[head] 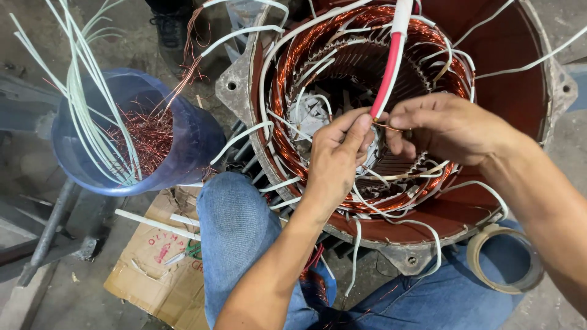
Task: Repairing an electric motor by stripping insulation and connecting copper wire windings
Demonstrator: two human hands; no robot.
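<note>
Both hands, left hand (340,142) and right hand (441,125), pinch the copper wire (387,127) in closed grip.

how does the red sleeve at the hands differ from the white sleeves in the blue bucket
The red sleeve is a single thick tube, pinched at its lower end by the left hand over the stator. The white sleeves are many, thinner and paler, standing loose and fanned in the blue bucket, touched by no hand. Both are long, narrow tubes.
</note>
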